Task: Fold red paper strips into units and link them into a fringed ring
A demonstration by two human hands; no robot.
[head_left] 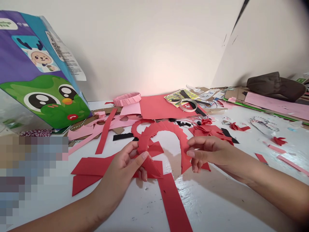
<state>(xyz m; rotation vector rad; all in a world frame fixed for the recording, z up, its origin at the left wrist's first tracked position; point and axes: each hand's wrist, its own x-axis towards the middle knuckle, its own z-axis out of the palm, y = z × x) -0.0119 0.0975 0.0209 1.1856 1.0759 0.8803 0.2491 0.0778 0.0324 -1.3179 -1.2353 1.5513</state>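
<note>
A pleated red paper strip (pixel 166 126) bends into an arch above the white table, open toward me. My left hand (pixel 129 162) pinches its left end, thumb on top, where the paper is folded into a point. From that end a long flat red tail (pixel 175 203) runs down toward me. My right hand (pixel 209 151) is beside the arch's right end, fingers loosely curled and apart, fingertips at the paper's edge; whether they touch it I cannot tell. Wide red paper strips (pixel 93 167) lie under and left of my left hand. Behind the arch sits a smaller pleated red ring (pixel 138 125).
A pink pleated ring (pixel 127 99), a red sheet (pixel 155 108) and tape rolls (pixel 188 105) stand near the wall. Red scraps (pixel 211 132) are heaped behind my right hand. A colourful box (pixel 45 71) rises at left; stacked sheets (pixel 272 103) bear a dark pouch (pixel 275 87) at right.
</note>
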